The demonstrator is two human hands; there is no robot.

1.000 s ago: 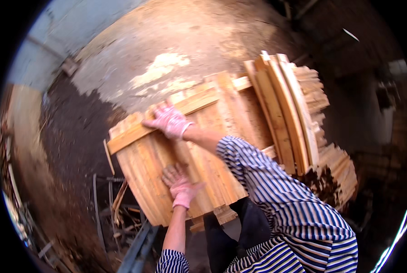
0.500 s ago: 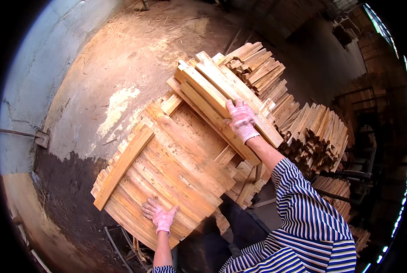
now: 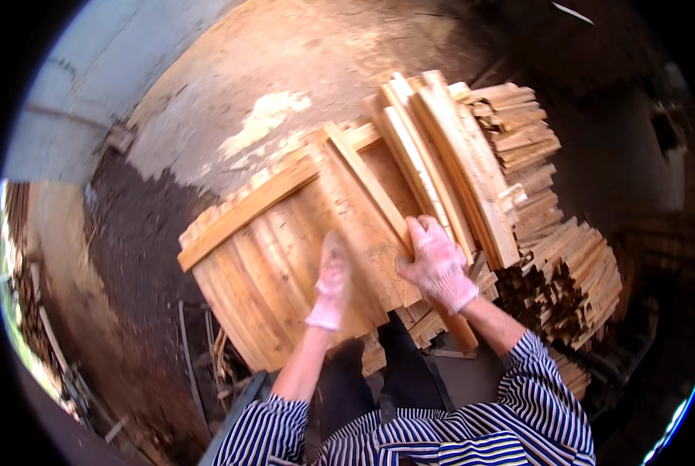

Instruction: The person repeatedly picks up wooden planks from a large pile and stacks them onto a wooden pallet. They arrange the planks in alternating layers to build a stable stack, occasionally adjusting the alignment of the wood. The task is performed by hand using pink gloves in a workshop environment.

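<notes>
right gloved hand (image 3: pixel 438 266) gripping narrow wooden slat (image 3: pixel 368 184), left gloved hand (image 3: pixel 332 289) blurred, fingers extended, over side-by-side boards (image 3: pixel 279 281), batten (image 3: pixel 248 213) lying across them

The left hand (image 3: pixel 333 281) extends flat; the right hand (image 3: pixel 439 268) grips.

Planks (image 3: pixel 250 291) lie side by side before the person, a batten (image 3: pixel 248 211) across their far left edge. The left hand (image 3: pixel 333 283) is over them; right of it, the right hand (image 3: pixel 438 264) is on a slat (image 3: pixel 371 184) slanting across their right side. Farther right — boards (image 3: pixel 483 175), then piles (image 3: pixel 576 276). Beyond the planks, sawdust (image 3: pixel 264 123) on the floor (image 3: pixel 324 46); far left — a wall (image 3: pixel 122 62).
</notes>
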